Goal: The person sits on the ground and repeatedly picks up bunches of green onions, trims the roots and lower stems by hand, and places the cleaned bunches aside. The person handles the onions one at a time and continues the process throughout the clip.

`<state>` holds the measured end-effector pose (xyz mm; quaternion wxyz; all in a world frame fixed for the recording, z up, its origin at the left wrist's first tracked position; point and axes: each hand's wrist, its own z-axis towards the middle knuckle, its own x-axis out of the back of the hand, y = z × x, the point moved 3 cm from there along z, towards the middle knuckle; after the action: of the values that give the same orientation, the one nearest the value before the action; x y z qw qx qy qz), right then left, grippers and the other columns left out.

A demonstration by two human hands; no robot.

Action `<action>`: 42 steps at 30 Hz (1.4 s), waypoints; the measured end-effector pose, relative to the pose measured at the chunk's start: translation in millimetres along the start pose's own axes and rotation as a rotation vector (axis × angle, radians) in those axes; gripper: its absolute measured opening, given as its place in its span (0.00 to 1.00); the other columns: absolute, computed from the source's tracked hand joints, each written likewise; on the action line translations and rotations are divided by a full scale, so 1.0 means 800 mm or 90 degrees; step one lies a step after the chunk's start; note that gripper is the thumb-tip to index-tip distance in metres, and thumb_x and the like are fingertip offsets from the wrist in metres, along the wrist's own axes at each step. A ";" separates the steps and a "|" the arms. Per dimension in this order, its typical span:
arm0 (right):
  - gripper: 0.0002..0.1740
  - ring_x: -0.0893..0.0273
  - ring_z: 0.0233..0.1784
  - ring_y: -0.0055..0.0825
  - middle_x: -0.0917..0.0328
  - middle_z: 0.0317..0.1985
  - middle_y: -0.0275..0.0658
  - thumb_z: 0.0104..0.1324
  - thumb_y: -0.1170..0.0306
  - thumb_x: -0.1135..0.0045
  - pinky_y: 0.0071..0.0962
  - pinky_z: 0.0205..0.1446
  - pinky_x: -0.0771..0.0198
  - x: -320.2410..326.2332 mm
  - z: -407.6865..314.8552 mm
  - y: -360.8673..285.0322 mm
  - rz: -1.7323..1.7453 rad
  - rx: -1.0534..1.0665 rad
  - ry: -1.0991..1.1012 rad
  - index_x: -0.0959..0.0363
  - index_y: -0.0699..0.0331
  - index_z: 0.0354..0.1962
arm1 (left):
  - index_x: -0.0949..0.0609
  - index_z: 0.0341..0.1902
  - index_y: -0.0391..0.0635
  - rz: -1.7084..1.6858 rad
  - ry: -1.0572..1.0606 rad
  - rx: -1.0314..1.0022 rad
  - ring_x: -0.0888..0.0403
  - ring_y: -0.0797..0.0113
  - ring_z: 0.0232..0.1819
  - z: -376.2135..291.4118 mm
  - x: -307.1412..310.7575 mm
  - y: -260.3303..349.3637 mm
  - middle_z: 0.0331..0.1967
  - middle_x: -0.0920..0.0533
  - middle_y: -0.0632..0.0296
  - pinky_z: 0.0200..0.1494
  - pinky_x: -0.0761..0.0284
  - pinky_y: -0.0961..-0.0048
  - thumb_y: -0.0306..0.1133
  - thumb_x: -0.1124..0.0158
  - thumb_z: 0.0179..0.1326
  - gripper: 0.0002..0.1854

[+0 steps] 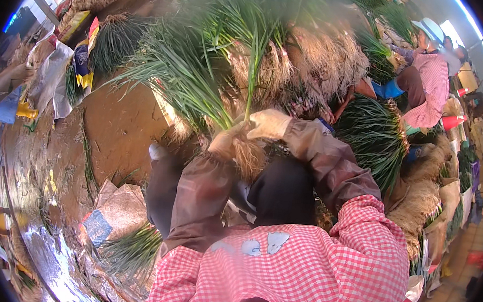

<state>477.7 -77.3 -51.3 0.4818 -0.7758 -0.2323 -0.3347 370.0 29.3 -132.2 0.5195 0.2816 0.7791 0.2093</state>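
Observation:
My gloved left hand is closed around the lower stems of a bunch of green onions, whose pale roots hang to its right. Beside it, my gloved right hand pinches the base of a few upright green stalks, fingertips near the left hand. Both hands are above my knees. Just beyond them lies a heap of green onions with long tan roots; its upper leaves are blurred.
A co-worker in a checked top sits at the upper right. A large green onion bundle lies right of my right arm. Wet brown floor is at left, with a woven sack and more leaves below.

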 end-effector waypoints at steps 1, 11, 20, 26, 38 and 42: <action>0.29 0.26 0.47 0.39 0.24 0.43 0.48 0.51 0.52 0.40 0.32 0.51 0.33 0.016 -0.012 0.004 0.004 0.012 0.003 0.26 0.64 0.45 | 0.31 0.59 0.43 -0.068 -0.029 -0.011 0.26 0.77 0.29 0.000 -0.001 0.000 0.39 0.21 0.62 0.27 0.28 0.83 0.30 0.46 0.62 0.21; 0.25 0.21 0.37 0.28 0.22 0.42 0.45 0.61 0.52 0.46 0.23 0.37 0.27 -0.015 0.007 0.023 0.389 0.013 0.086 0.26 0.65 0.44 | 0.22 0.36 0.39 0.033 0.096 -0.075 0.25 0.74 0.21 -0.009 -0.016 0.003 0.23 0.21 0.61 0.22 0.32 0.82 0.31 0.45 0.60 0.08; 0.20 0.24 0.25 0.30 0.22 0.23 0.37 0.63 0.50 0.51 0.30 0.32 0.29 0.022 0.004 0.044 0.024 -0.008 0.448 0.24 0.59 0.30 | 0.28 0.50 0.36 -0.196 -0.167 -0.121 0.22 0.72 0.30 -0.011 -0.036 0.020 0.28 0.21 0.64 0.44 0.23 0.72 0.32 0.43 0.60 0.17; 0.16 0.24 0.46 0.36 0.21 0.40 0.40 0.62 0.61 0.50 0.31 0.50 0.29 0.055 -0.029 0.155 -0.316 -0.258 0.144 0.24 0.55 0.46 | 0.34 0.58 0.34 -0.293 -0.203 0.045 0.24 0.78 0.26 -0.022 -0.042 0.048 0.27 0.22 0.66 0.24 0.29 0.89 0.28 0.38 0.55 0.27; 0.14 0.23 0.37 0.45 0.22 0.34 0.46 0.53 0.56 0.43 0.42 0.40 0.27 0.161 0.230 0.169 -0.345 -0.251 0.332 0.22 0.56 0.33 | 0.28 0.55 0.43 -0.119 -0.056 -0.057 0.24 0.75 0.20 -0.027 -0.019 0.043 0.24 0.20 0.62 0.15 0.32 0.84 0.38 0.44 0.62 0.20; 0.19 0.23 0.35 0.43 0.23 0.30 0.51 0.53 0.57 0.43 0.38 0.40 0.28 0.202 0.175 0.106 -0.144 -0.247 0.447 0.24 0.67 0.29 | 0.27 0.57 0.45 -0.108 -0.105 -0.064 0.27 0.83 0.20 -0.030 -0.031 0.048 0.28 0.21 0.68 0.14 0.35 0.90 0.39 0.47 0.64 0.20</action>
<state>684.6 19.2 -24.9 0.3370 -0.6602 -0.0704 -0.6676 364.0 40.9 -82.4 0.6113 0.2043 0.7432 0.1797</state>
